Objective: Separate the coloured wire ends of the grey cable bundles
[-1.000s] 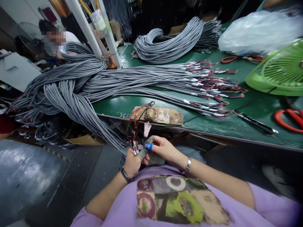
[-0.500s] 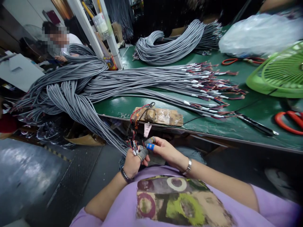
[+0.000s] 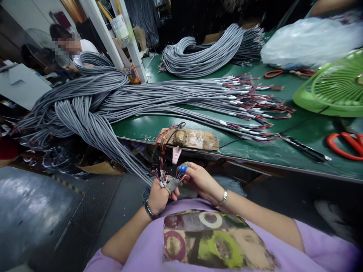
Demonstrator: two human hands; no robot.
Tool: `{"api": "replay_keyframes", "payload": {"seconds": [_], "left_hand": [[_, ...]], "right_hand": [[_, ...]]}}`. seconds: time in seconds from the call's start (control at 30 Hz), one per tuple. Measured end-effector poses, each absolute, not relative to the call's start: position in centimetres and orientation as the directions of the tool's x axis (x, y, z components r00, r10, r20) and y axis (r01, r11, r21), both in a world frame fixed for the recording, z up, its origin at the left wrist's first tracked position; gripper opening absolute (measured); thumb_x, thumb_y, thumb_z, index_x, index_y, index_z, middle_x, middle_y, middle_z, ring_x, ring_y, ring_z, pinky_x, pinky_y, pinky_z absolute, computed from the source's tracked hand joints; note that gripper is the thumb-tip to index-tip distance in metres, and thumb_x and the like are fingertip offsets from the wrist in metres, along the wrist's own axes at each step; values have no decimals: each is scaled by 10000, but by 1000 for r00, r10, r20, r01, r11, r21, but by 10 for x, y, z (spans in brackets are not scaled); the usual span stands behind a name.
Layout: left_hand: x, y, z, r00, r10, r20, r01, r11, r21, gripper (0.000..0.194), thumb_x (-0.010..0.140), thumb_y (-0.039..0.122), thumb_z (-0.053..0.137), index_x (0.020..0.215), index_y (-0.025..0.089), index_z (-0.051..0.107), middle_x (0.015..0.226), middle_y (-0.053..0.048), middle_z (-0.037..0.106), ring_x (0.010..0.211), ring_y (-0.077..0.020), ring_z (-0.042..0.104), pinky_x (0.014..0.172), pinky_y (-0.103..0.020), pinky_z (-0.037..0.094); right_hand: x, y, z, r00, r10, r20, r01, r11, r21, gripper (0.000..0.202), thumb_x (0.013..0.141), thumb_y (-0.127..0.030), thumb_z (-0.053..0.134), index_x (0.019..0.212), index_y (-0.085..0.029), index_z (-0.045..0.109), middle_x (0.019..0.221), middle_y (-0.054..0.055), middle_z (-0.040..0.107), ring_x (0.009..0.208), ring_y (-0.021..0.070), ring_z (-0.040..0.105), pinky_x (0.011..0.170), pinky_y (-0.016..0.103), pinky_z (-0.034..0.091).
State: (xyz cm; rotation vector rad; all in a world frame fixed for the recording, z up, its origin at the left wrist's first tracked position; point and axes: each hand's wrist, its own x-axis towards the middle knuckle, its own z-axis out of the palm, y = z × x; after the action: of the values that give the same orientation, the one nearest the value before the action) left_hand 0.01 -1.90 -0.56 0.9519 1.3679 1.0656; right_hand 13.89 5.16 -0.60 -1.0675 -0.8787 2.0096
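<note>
My left hand [image 3: 159, 195] is closed around the ends of a bundle of grey cables [image 3: 113, 151] that hangs off the bench edge. Stripped ends with white sleeves and thin coloured wires stick up from its grip, and a grey cover is on the thumb. My right hand [image 3: 202, 181], with blue tape and a grey cover on its fingers, pinches fine coloured wires [image 3: 180, 176] fanned out beside the left thumb. Just beyond the hands, a taped wooden block [image 3: 198, 139] with red and black leads lies at the bench edge, a pinkish clip [image 3: 176, 155] hanging below it.
More grey cables [image 3: 176, 94] lie along the green bench [image 3: 204, 122], their wire ends toward the right. Behind is a coiled bundle [image 3: 204, 53]. At right are a black-handled tool [image 3: 306, 148], red-handled scissors [image 3: 346, 145], a green fan [image 3: 334, 87] and a plastic bag [image 3: 309, 43]. A person sits at far left.
My right fingers have shifted slightly away from the left thumb, and coloured wires now show spread between the hands. My left hand keeps its grip on the cables.
</note>
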Motion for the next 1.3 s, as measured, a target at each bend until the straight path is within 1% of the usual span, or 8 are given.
{"api": "replay_keyframes", "payload": {"seconds": [0.1, 0.27, 0.43, 0.5, 0.57, 0.7, 1.13, 1.3], "left_hand": [[-2, -20, 0, -68, 953, -294, -95, 288, 953, 371, 741, 468, 665, 603, 131, 599, 503, -11, 599, 357, -79, 495, 373, -192, 361], [-4, -13, 9, -46, 947, -319, -177, 306, 935, 377, 673, 479, 716, 607, 127, 599, 478, -9, 590, 340, -78, 481, 355, -191, 341], [-5, -1, 10, 28, 935, -353, -215, 351, 911, 404, 632, 506, 733, 658, 115, 636, 477, -13, 592, 332, -71, 462, 344, -188, 322], [-6, 2, 9, 35, 933, -357, -212, 356, 910, 411, 628, 511, 735, 667, 113, 640, 480, -15, 595, 332, -68, 457, 342, -188, 316], [-7, 4, 9, 33, 934, -355, -216, 353, 910, 406, 629, 506, 738, 652, 116, 628, 481, -17, 598, 332, -67, 456, 341, -187, 312], [-8, 7, 9, 38, 938, -345, -239, 344, 908, 381, 638, 479, 743, 636, 120, 614, 477, -16, 601, 329, -70, 463, 337, -183, 304], [-10, 9, 6, 70, 935, -348, -213, 355, 910, 384, 650, 483, 732, 679, 109, 646, 486, -17, 596, 331, -65, 453, 337, -180, 299], [-10, 10, 5, 86, 936, -342, -230, 353, 907, 355, 660, 454, 732, 660, 111, 641, 473, -15, 591, 321, -63, 454, 326, -173, 288]], "right_hand": [[146, 61, -7, -423, 793, -438, -364, -592, -719, 263, 683, -373, 706, 701, -180, 528, 589, -54, 480, 488, 63, 378, 507, 216, 380], [149, 77, -7, -564, 659, -497, -298, -725, -621, 321, 857, -462, 528, 779, -158, 597, 742, 31, 600, 531, 81, 489, 503, 209, 429], [140, 90, -1, -736, 575, -357, -257, -726, -638, 365, 807, -518, 582, 833, -155, 617, 796, 41, 623, 563, 89, 511, 523, 218, 438], [135, 93, 0, -731, 611, -303, -276, -671, -688, 370, 729, -513, 673, 807, -158, 608, 736, 15, 603, 539, 83, 477, 520, 224, 422], [132, 94, 0, -646, 712, -275, -303, -570, -763, 390, 663, -506, 732, 747, -156, 583, 638, -21, 553, 497, 67, 414, 491, 214, 374], [130, 93, -6, -405, 875, -265, -297, -400, -867, 457, 662, -593, 684, 677, -165, 522, 553, -43, 504, 457, 60, 352, 457, 213, 296], [132, 89, -3, -445, 861, -247, -183, -358, -916, 460, 673, -600, 669, 632, -163, 533, 511, -46, 467, 452, 70, 359, 473, 230, 335], [130, 89, -8, -515, 810, -281, -280, -469, -838, 481, 719, -634, 610, 773, -156, 607, 680, 11, 591, 509, 82, 437, 489, 226, 390]]}}
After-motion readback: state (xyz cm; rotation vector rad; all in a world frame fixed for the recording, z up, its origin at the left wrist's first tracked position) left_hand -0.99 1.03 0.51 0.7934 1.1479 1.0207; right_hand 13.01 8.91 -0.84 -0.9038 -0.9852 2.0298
